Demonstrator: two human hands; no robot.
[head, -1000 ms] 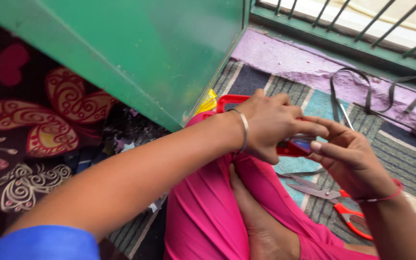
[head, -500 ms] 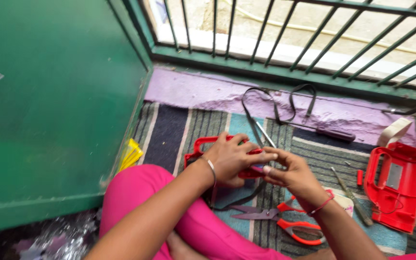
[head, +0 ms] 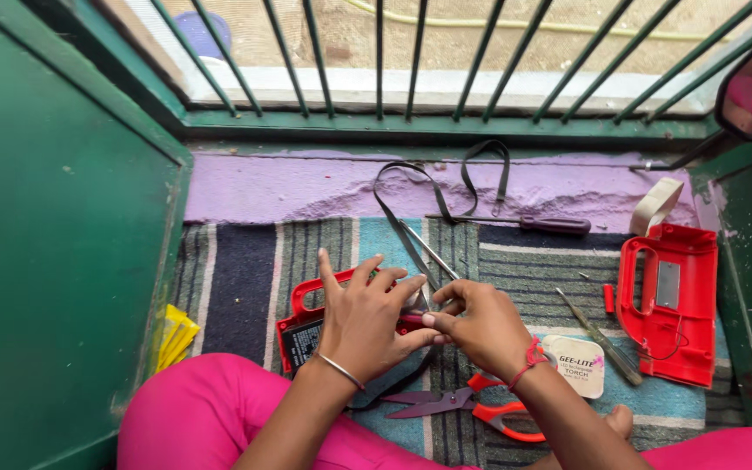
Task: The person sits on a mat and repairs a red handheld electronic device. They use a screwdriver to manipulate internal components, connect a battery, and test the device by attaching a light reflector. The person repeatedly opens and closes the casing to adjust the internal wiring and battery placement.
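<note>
Both hands, left hand (head: 363,322) and right hand (head: 479,324), pinch a small red part (head: 411,322) above the striped mat (head: 228,278), scissors (head: 472,405) just below.

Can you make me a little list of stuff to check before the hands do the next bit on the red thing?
1. Left hand steadying the red case: ok.
2. Right hand gripping a small part at the case: ok; what the part is: cannot tell.
3. Scissors lying shut on the rug, near the right wrist: ok.
4. Screwdriver near the purple ledge, out of the way: ok.
5. Other red case half set aside at the right: ok.
6. Black strap running under the hands, possibly in the way: cannot tell.
</note>
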